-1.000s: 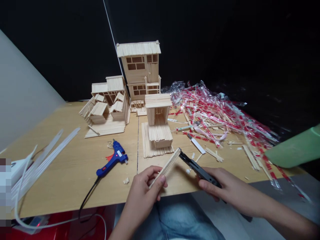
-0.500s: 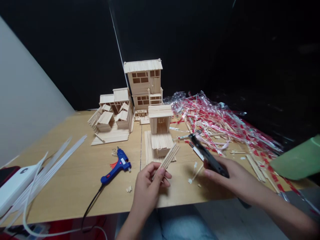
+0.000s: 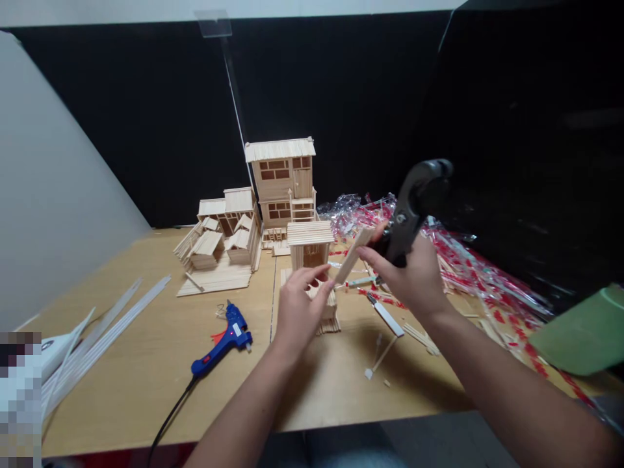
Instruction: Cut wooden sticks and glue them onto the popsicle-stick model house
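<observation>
My left hand pinches the lower end of a small flat strip of pale wooden sticks, held slanting above the table. In my right hand is a black hand cutter with its hooked head pointing up. The right thumb and a fingertip meet the strip's upper end. Just behind my left hand, partly covered by it, stands a small stick building with a slatted roof. Lower right of the strip, a utility knife with a pale handle lies on the table.
A blue glue gun lies to the left, its cord running off the front edge. Behind stand a tall stick house and a low courtyard model. Sticks and red-marked wrappers heap up at right, near a green object. Clear glue sticks lie left.
Both hands have risen and moved away from me, the left carrying the stick strip. The cutter has turned head-up, and my right fingers have come to the strip's upper end.
</observation>
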Demonstrator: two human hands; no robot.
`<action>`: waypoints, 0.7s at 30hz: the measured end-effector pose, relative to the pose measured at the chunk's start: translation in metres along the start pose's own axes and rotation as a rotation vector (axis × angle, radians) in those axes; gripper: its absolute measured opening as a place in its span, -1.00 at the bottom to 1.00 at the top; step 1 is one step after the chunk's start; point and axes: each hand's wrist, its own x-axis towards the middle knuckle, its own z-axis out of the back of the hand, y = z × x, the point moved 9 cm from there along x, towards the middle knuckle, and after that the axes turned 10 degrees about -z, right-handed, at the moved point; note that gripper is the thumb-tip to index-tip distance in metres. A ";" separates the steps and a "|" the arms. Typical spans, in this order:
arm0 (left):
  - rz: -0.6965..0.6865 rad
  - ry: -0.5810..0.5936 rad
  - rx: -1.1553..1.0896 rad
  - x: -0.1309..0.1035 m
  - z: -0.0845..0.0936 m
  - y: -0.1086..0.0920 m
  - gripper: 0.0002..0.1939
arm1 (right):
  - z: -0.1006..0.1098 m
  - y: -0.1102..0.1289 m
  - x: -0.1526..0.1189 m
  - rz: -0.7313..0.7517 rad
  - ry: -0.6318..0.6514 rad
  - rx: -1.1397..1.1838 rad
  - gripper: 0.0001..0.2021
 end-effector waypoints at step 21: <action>-0.016 0.177 0.414 0.035 -0.016 0.041 -0.82 | -0.061 -0.027 0.022 0.077 0.090 -0.041 -0.87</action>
